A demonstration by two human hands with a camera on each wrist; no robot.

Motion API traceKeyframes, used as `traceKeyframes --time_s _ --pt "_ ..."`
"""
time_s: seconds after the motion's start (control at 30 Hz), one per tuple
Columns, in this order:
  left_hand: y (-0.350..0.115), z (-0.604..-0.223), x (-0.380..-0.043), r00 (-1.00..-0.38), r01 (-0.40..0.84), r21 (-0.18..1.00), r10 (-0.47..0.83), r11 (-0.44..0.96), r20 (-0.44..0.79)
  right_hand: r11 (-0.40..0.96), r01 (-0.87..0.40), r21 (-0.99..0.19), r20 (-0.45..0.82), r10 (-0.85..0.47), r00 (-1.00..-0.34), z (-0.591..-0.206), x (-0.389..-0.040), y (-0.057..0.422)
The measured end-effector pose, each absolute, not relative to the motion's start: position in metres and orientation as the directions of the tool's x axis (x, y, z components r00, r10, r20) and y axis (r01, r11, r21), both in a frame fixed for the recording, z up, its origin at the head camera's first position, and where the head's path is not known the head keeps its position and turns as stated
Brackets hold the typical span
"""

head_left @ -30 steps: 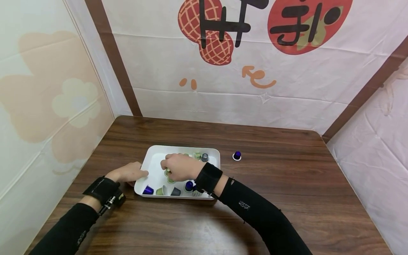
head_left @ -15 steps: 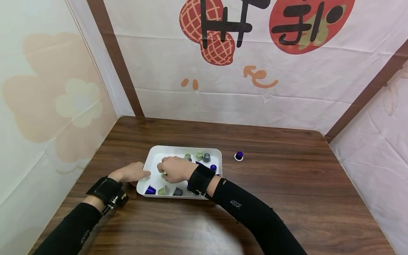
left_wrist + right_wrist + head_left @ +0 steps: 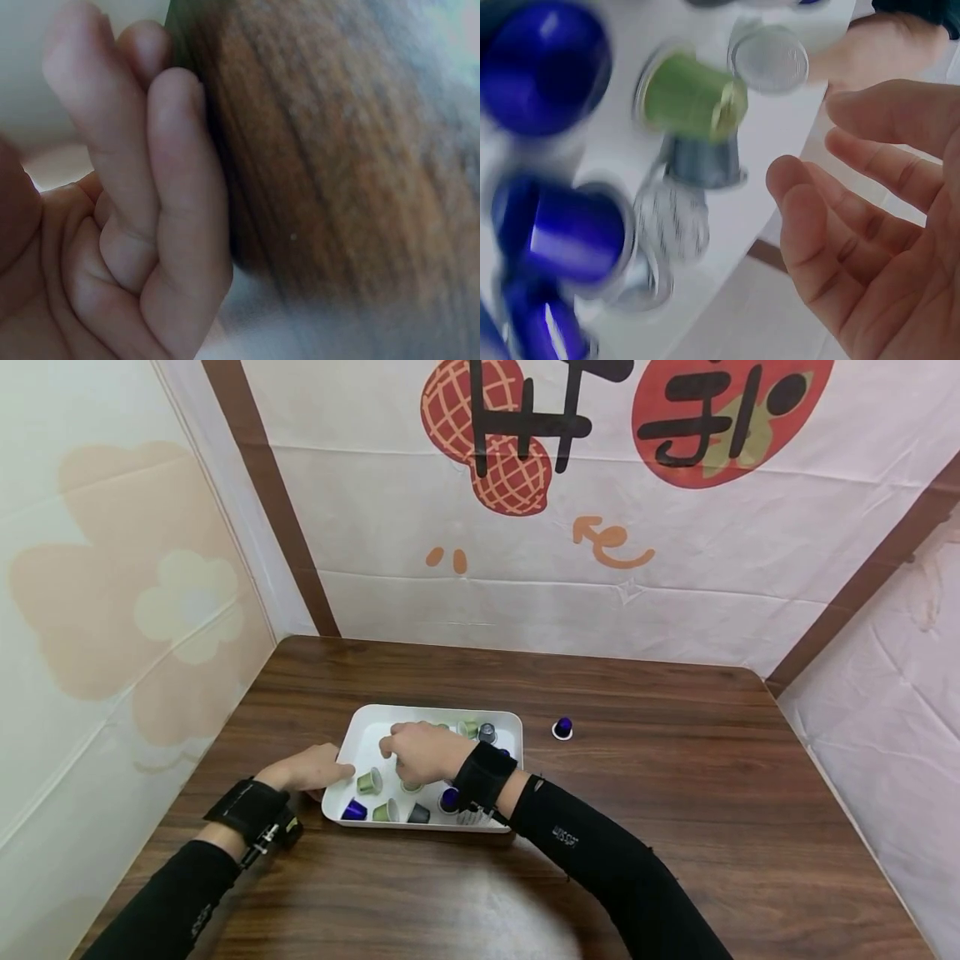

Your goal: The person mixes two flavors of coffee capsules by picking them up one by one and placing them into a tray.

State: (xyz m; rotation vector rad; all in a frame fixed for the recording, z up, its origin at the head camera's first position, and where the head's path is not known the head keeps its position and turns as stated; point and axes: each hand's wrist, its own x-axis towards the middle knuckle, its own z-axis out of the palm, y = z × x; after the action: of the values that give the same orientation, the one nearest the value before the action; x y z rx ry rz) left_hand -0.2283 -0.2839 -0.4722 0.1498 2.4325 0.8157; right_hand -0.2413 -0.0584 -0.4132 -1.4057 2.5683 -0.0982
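Note:
A white tray (image 3: 366,739) with several coffee capsules in it lies on the table. At its left end my left hand (image 3: 306,768) grips the rim, thumb on top and fingers underneath. My right hand (image 3: 429,752) hovers over the tray's middle, fingers loosely bent and holding nothing in the right wrist view. Left of it a green capsule (image 3: 368,781) lies by itself. Along the near edge are a blue capsule (image 3: 354,811), another green capsule (image 3: 386,811) and a dark grey capsule (image 3: 418,813). The right hand hides part of the tray.
A blue capsule (image 3: 562,728) stands on the wooden table (image 3: 660,793), right of the tray. A printed cloth (image 3: 360,510) hangs behind the table, and more cloth flanks it on both sides.
My right hand went left with a green capsule, let it go at the tray's left part and drew back to the right. The left hand stayed on the rim.

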Motion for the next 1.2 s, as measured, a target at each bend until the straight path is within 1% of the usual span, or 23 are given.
traceKeyframes --time_s 0.13,0.37,0.6,0.8,0.9,1.07,1.2 --pt "-0.284 -0.473 -0.229 -0.833 -0.069 0.573 0.269 0.816 -0.483 0.565 -0.812 -0.148 -0.123 -0.825 -0.551 -0.403 -0.249 -0.035" --pt "-0.285 -0.474 -0.228 -0.827 -0.077 0.578 0.272 0.813 -0.492 0.661 -0.731 -0.171 -0.122 -0.75 -0.65 -0.393 -0.265 0.017" --pt "-0.286 -0.474 -0.228 -0.837 -0.061 0.563 0.265 0.824 -0.478 0.728 -0.659 -0.188 -0.109 -0.682 -0.723 -0.396 -0.279 0.068" --pt "-0.285 -0.472 -0.227 -0.841 -0.052 0.569 0.272 0.821 -0.468 0.76 -0.626 -0.173 -0.07 -0.644 -0.762 -0.408 -0.293 0.109" --pt "-0.284 -0.472 -0.227 -0.843 -0.056 0.567 0.265 0.822 -0.467 0.789 -0.595 -0.157 -0.089 -0.611 -0.787 -0.414 -0.297 0.128" --pt "-0.284 -0.474 -0.227 -0.847 -0.048 0.585 0.278 0.809 -0.454 0.832 -0.542 -0.12 -0.157 -0.555 -0.817 -0.423 -0.3 0.153" --pt "-0.285 -0.474 -0.226 -0.851 -0.029 0.608 0.299 0.793 -0.431 0.855 -0.501 -0.134 -0.221 -0.519 -0.826 -0.429 -0.297 0.161"
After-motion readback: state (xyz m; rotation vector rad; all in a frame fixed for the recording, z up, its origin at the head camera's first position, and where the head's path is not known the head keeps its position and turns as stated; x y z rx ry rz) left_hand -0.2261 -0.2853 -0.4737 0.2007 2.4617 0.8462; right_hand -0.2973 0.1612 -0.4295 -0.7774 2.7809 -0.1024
